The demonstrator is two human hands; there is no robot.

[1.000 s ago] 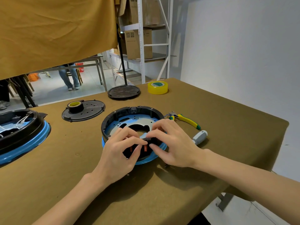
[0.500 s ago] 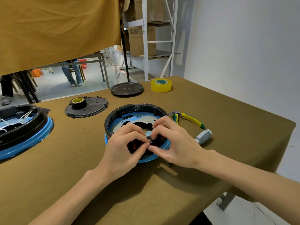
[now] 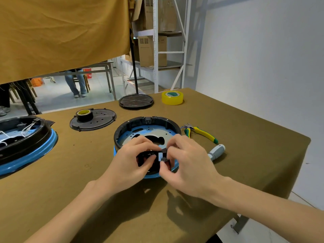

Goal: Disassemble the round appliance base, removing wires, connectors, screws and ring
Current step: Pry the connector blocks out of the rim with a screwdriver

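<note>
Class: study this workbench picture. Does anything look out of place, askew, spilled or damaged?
Nothing looks spilled or broken. The oddest thing is a roll of tape sitting on the loose black cover rather than on the table. Both hands work at the base, which sits level.

White wall, metal shelving with cardboard boxes, tiled floor

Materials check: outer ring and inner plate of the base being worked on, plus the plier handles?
Outer ring: looks like moulded black plastic, semi-gloss, with ribs and clips inside the wall. Inner plate: probably stamped sheet metal, matte grey with a blue tint, flat with punched holes and cutouts. Plier handles: yellow-green grips, likely rubber or soft plastic; smooth, slightly shiny.
</note>
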